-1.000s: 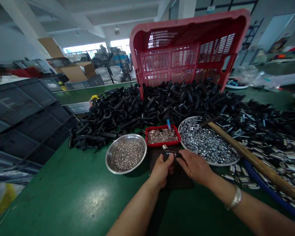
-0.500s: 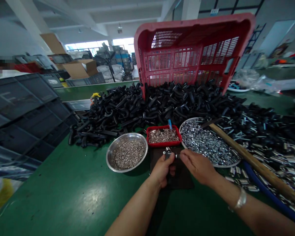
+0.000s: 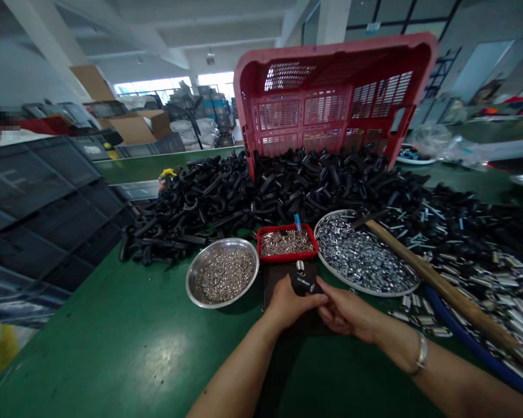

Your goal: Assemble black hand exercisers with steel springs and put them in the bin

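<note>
My left hand (image 3: 285, 305) is closed around a black plastic part (image 3: 304, 283) with pale lettering on its side. A short shiny metal sleeve (image 3: 300, 265) stands up at the part's far side; whether it is fixed to the part I cannot tell. At the part's right end the fingers of my right hand (image 3: 348, 313) are closed, the thumb against it, and both hands meet there. Under them lies a dark square pad (image 3: 271, 277). Just beyond is a red tray (image 3: 283, 257) of small metal pins, with a blue-tipped object (image 3: 297, 220) sticking up.
A steel bowl (image 3: 192, 285) of tiny metal pieces sits left, a round tray (image 3: 366, 292) of shiny metal parts right. A wooden-handled hammer (image 3: 418, 267) crosses that tray's edge. Behind, black parts (image 3: 226, 191) spill from a tipped red crate (image 3: 279, 113). Grey bins (image 3: 39, 197) are stacked left.
The black part has turned in my left hand, so its lettered side shows. My right hand has come closer to the left and rolled over, its fingers now curled beneath. The view has shifted slightly.
</note>
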`<state>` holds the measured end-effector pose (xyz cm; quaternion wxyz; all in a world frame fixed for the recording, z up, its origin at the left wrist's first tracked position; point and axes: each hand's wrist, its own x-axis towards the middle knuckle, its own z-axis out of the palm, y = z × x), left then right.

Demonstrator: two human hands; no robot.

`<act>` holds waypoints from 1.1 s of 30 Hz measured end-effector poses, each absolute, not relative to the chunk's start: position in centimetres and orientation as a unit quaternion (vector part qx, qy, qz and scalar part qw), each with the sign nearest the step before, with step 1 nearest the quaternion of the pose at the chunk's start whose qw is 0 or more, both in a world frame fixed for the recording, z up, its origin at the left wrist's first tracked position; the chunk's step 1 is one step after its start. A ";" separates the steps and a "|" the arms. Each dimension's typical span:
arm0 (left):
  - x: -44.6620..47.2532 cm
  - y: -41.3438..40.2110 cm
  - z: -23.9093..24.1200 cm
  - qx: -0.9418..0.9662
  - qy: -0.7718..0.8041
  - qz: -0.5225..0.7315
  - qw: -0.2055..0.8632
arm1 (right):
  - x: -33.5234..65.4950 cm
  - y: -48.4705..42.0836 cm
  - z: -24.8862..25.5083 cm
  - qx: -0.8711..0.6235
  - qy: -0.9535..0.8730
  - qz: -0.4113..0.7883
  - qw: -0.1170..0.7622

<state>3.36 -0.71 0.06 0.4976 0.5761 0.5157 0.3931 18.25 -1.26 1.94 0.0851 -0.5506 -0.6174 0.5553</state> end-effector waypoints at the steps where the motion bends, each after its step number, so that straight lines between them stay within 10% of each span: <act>1: 3.0 -0.6 0.2 0.622 0.524 0.359 0.458 | 18.6 -1.2 2.1 -0.550 -0.638 0.535 0.069; 8: 1.7 1.3 2.3 0.802 0.574 0.026 0.166 | 19.7 4.6 4.7 -0.554 -0.823 -0.008 0.126; 13: 2.2 1.0 2.6 0.815 0.580 -0.023 -0.004 | 17.6 12.1 4.9 -0.592 -0.798 0.006 0.114; 33: 2.2 11.8 3.0 0.762 0.636 0.036 0.119 | 20.2 15.0 4.4 -0.617 -0.746 0.102 0.231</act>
